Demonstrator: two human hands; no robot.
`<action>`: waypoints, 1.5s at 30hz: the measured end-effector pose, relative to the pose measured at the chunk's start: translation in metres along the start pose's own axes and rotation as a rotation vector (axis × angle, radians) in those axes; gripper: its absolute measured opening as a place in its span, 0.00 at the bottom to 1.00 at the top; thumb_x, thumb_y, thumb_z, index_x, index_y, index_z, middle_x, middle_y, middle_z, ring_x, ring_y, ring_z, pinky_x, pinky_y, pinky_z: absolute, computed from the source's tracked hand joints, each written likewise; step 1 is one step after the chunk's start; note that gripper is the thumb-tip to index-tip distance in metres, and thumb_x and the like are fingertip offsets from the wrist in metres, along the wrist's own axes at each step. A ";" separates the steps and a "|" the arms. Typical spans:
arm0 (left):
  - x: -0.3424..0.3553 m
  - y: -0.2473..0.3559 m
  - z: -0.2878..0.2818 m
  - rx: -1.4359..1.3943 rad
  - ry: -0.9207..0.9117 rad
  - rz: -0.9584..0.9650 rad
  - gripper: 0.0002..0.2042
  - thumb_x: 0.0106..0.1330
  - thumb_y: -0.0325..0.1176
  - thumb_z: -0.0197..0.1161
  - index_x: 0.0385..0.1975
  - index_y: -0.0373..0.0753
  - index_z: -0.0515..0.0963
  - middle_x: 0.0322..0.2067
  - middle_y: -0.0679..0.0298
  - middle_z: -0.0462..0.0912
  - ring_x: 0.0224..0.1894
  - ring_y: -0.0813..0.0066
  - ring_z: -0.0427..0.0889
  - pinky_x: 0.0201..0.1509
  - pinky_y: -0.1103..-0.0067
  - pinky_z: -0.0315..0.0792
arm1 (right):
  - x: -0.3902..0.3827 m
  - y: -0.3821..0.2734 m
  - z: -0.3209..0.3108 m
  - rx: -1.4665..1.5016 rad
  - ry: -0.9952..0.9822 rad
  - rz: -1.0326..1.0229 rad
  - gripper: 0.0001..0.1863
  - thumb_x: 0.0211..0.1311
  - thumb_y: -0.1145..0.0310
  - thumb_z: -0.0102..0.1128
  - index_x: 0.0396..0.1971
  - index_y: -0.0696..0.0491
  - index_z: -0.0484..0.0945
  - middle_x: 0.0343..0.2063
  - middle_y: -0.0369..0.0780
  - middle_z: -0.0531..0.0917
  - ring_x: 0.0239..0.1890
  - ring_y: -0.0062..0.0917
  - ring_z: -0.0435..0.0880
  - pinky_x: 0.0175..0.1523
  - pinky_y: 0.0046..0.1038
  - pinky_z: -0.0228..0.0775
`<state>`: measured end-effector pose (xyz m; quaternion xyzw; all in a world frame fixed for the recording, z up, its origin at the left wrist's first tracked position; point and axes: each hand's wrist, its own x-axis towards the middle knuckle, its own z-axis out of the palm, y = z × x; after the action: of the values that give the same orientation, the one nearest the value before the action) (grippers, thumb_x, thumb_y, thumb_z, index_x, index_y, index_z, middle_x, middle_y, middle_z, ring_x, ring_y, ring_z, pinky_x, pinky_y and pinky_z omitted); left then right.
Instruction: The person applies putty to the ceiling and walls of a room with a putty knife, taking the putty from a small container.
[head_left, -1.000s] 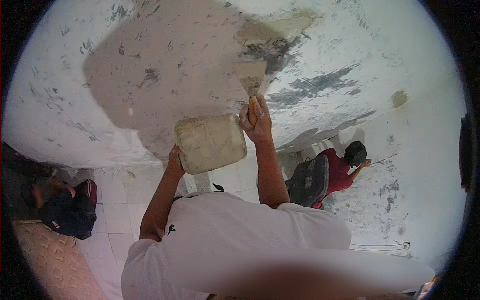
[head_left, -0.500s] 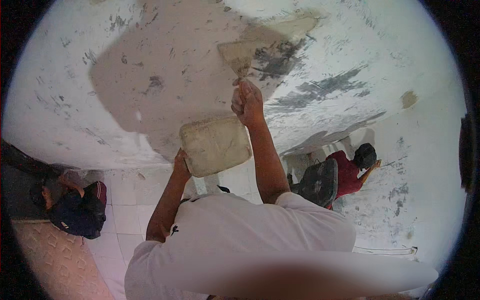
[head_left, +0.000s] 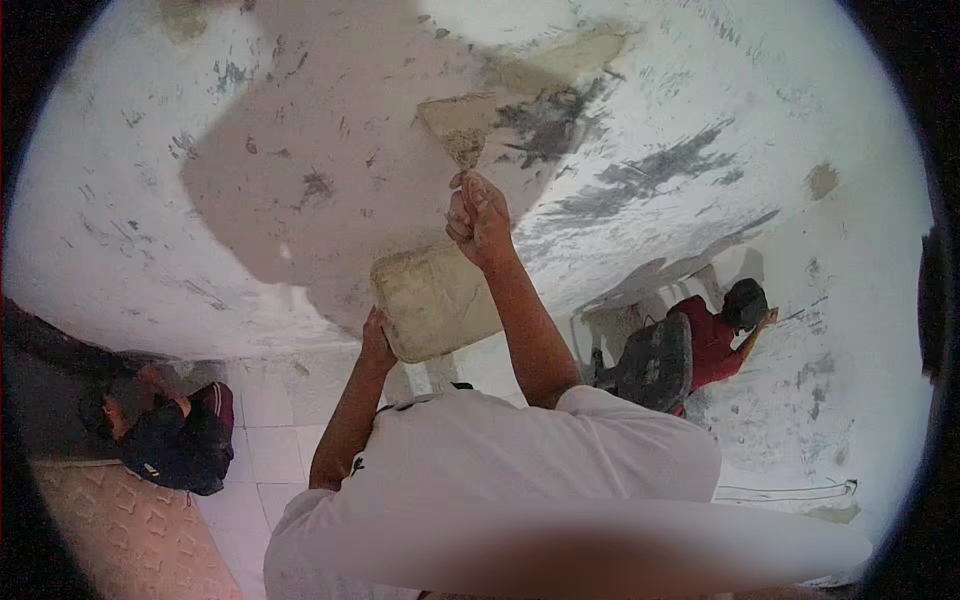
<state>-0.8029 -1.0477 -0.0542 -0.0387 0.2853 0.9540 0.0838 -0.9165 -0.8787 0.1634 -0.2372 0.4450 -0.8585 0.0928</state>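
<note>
In my right hand (head_left: 481,222) is a putty knife (head_left: 461,128), gripped by its handle end with the fingers curled. Its wide blade, coated in pale filler, lies at the patchy wall (head_left: 330,225), left of a dark grey smear (head_left: 548,128). Lower down, my left hand (head_left: 377,340) grasps the left edge of a flat, rounded rectangular board or tray (head_left: 436,305), crusted with beige filler. I cannot tell how deep it is. My right forearm covers its right edge, and the fingers beneath it are hidden.
On the right, a person in a dark red top (head_left: 708,340) works at the adjoining wall beside a black chair (head_left: 655,365). A person in dark clothes (head_left: 180,445) crouches at the left. Pale floor tiles (head_left: 270,455) and a patterned orange-pink surface (head_left: 120,520) lie below.
The putty knife and my right hand have moved left and slightly down, away from the dark smear. My left hand still holds the board. The whole view has shifted a little.
</note>
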 end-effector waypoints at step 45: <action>0.010 -0.031 -0.009 -0.018 0.005 -0.036 0.28 0.64 0.47 0.50 0.60 0.37 0.63 0.55 0.55 0.71 0.55 0.55 0.73 0.60 0.61 0.68 | -0.022 -0.132 -0.072 -0.359 0.220 -0.088 0.14 0.69 0.60 0.50 0.39 0.56 0.75 0.11 0.28 0.61 0.10 0.13 0.53 0.14 0.20 0.42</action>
<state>-0.8065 -1.0264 -0.0798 -0.0468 0.2762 0.9547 0.1000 -0.9260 -0.7411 0.2279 -0.1739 0.5874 -0.7895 -0.0377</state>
